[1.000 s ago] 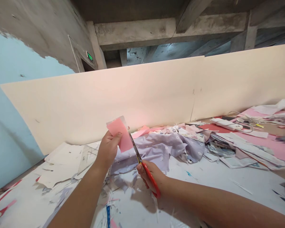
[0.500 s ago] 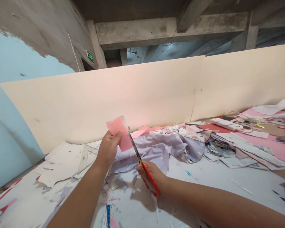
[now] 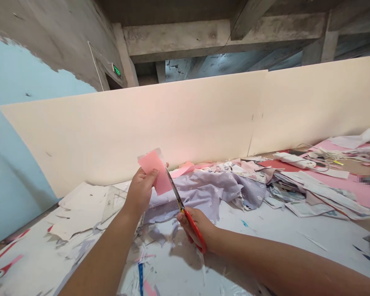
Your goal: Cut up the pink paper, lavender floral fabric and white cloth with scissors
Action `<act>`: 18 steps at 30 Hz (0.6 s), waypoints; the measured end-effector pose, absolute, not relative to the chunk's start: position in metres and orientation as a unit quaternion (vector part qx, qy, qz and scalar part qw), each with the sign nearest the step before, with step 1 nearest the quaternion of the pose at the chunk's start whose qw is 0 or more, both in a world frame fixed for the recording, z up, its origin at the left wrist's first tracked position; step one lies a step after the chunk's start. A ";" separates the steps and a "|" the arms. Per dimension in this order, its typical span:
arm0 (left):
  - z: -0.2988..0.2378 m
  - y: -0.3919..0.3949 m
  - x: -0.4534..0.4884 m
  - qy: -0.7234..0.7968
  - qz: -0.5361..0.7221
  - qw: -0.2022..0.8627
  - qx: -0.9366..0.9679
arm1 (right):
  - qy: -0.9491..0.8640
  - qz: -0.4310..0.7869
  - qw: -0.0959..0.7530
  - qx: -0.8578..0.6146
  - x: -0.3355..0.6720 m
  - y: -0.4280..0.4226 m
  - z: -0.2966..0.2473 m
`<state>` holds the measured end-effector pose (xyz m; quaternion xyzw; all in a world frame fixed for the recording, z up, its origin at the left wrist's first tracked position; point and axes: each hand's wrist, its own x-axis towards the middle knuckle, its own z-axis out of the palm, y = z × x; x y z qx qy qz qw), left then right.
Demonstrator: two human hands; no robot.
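Pinched between the thumb and fingers of my left hand [image 3: 143,185] is a small pink paper piece [image 3: 158,170], with a paler sheet showing behind its top edge. My right hand [image 3: 199,228] is closed round the red handles of a pair of scissors [image 3: 195,231]. The blades point up and away, lying along the right edge of the pink piece and looking nearly closed. Beneath both hands spreads a crumpled lilac patterned cloth [image 3: 203,193] on the white table [image 3: 243,250].
At the left lie cream paper sheets [image 3: 77,222] and a clear ruler [image 3: 113,201]. A blue-handled tool [image 3: 141,275] rests in front among scraps. Stacked cut pieces [image 3: 308,193] and a white power strip [image 3: 294,160] are at the right. A cream board [image 3: 185,115] stands behind.
Almost nothing differs. The view has shifted very slightly, and both hands still hold the pink paper piece and the scissors in nearly the same pose.
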<state>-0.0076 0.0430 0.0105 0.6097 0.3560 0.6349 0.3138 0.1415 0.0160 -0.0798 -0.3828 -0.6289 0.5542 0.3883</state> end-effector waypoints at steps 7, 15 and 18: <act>0.011 0.042 -0.006 0.359 0.639 0.318 0.601 | -0.620 0.564 0.382 -0.390 0.140 0.020 -0.088; 0.012 0.040 -0.006 0.355 0.640 0.327 0.597 | -0.640 0.558 0.388 -0.359 0.139 0.026 -0.098; 0.012 0.039 -0.006 0.352 0.640 0.326 0.600 | -0.653 0.552 0.405 -0.325 0.141 0.027 -0.098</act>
